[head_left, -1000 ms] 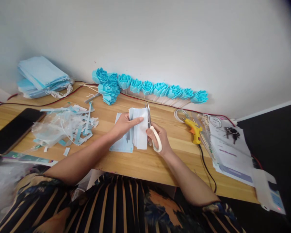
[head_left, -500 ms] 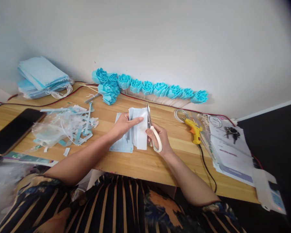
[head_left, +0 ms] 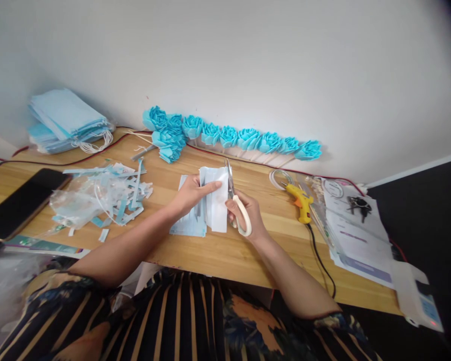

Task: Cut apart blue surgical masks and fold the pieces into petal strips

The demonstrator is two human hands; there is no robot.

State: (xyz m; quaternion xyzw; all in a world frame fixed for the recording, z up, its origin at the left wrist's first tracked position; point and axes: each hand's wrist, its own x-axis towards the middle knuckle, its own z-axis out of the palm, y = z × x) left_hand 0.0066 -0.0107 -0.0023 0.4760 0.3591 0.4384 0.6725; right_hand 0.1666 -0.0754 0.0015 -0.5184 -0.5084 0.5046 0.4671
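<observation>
Your left hand pinches whitish fabric rectangles lengthwise toward the wooden bench's front edge; your right hand grips white-handled scissors, seemingly touching them.

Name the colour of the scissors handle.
The scissors handle is creamy white; it shows best in the head view, the only one.

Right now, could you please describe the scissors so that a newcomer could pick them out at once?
At the wooden table by the wall, the left hand holds pale sheets. Just right of these, the right hand grips the scissors, tips toward the wall. Metal blades and a looped white handle set them apart from the sheets.
</observation>
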